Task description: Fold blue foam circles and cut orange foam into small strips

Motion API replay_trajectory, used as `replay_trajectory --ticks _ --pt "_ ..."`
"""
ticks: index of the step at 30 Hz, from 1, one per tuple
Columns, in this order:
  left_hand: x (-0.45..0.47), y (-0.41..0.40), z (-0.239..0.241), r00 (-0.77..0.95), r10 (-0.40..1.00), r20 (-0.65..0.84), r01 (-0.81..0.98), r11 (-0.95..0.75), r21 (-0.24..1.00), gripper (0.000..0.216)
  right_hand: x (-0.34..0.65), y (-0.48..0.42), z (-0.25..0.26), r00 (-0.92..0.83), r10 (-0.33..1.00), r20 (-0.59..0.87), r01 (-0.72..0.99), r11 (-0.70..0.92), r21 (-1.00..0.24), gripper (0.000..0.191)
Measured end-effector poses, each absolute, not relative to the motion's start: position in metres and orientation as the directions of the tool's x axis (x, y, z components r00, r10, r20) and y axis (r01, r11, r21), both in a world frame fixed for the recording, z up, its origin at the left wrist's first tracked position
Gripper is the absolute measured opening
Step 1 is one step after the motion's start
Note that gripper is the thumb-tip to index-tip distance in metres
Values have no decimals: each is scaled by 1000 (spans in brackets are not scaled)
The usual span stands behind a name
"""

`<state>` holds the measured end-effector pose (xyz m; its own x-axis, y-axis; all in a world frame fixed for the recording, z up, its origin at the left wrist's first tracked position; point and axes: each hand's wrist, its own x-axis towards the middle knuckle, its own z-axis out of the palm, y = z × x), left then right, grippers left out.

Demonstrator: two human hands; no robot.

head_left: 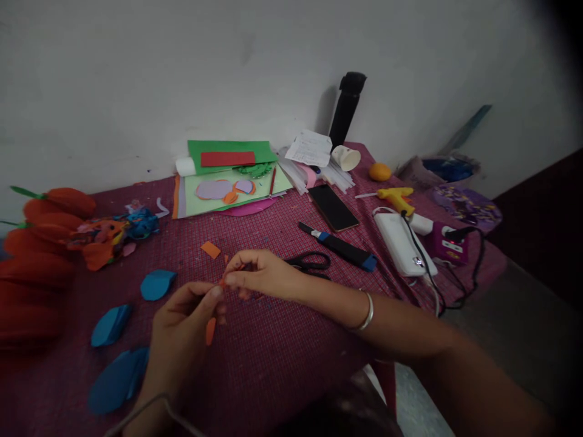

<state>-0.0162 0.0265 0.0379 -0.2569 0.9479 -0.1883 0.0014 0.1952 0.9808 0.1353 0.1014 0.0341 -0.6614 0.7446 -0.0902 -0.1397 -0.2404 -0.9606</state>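
My left hand (184, 318) and my right hand (264, 274) meet over the table, fingertips pinched together on a small orange piece (222, 282). Most of that piece is hidden by the fingers. Below my left fingers shows an orange strip (210, 331); whether it is held or lies on the cloth I cannot tell. A flat orange rectangle (211, 249) lies just beyond the hands. Black-handled scissors (314, 261) rest behind my right wrist, partly covered by it. Blue petal-shaped pieces (157, 285) lie left of my left hand.
Orange pumpkin-like shapes (40, 267) fill the left side. Coloured sheets (191, 203) lie by the wall. To the right are a phone (333, 207), a box cutter (344, 249), a yellow glue gun (396, 197), a white power bank (403, 243) with cables, and a black bottle (347, 109).
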Motion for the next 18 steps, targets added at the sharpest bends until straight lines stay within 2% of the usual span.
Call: replay_trajectory --ticks 4,10,13,15,18 --pt "-17 30 37 -236 946 -222 -156 188 970 18 140 99 32 -682 726 -90 -111 -225 -968 10" --pt "-14 31 36 -199 954 -225 -214 182 960 19 149 94 22 -587 803 -104 -120 -213 -970 7" --pt "-15 30 36 -194 965 -176 -258 123 958 14 153 91 23 -542 839 -39 -109 -116 -987 8" --pt "-18 28 38 -181 975 -130 -295 72 953 19 157 89 26 -502 864 45 -92 -1 -996 8" --pt "-20 25 42 -175 981 -83 -179 51 982 16 162 85 31 -454 879 145 -51 137 -989 7"
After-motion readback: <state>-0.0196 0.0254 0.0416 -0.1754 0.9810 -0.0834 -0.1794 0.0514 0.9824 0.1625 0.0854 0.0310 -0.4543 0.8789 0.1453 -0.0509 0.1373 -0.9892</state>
